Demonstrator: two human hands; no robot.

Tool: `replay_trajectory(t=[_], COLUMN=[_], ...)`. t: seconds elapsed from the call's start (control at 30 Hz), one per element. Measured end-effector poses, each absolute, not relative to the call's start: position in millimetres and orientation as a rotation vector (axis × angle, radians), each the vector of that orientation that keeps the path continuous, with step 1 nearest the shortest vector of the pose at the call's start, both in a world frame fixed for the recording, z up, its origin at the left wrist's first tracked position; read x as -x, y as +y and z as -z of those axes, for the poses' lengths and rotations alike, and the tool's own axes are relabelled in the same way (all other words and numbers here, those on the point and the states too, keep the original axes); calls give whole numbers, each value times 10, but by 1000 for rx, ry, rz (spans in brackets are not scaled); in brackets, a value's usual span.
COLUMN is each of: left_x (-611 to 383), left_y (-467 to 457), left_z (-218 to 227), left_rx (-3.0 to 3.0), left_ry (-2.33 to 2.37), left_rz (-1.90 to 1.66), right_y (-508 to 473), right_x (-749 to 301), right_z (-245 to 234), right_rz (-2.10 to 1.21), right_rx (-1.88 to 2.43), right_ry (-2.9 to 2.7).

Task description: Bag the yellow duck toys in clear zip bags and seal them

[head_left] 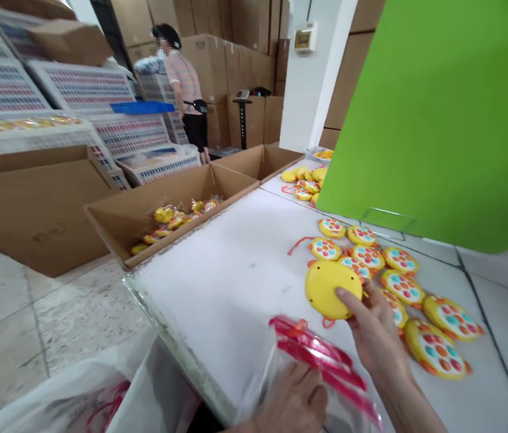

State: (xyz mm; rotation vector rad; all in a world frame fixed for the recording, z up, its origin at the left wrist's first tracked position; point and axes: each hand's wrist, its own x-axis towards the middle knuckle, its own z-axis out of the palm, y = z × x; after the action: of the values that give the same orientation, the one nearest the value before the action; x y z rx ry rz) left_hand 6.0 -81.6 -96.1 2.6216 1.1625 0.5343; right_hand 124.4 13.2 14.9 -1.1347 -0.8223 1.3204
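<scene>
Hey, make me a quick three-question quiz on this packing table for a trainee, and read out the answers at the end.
1. Which hand is holding the yellow toy up above the table?
2. True or false: the held toy shows its colourful round spots to the camera.
3. What is the left hand touching? A, the blue tray; B, the clear bag with pink strips; C, the green panel.

Key: 1. The right hand. 2. False; a yellow side with small dark spots faces the camera. 3. B.
</scene>
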Motion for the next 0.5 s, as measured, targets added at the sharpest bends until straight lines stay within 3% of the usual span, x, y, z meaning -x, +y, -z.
replay_trajectory(t=[0.23,0.5], left_x=[-52,-66], left_y=[-939,-913], left_z=[687,673], left_rx=[-2617,-2579], left_ry=[1218,1159], left_rz=[-483,-455], right_y=[-443,-953], right_x=[-1503,-1910], right_z=[63,178], right_rz=[-1498,-1509], right_rx=[1262,1437], right_ry=[-798,-725])
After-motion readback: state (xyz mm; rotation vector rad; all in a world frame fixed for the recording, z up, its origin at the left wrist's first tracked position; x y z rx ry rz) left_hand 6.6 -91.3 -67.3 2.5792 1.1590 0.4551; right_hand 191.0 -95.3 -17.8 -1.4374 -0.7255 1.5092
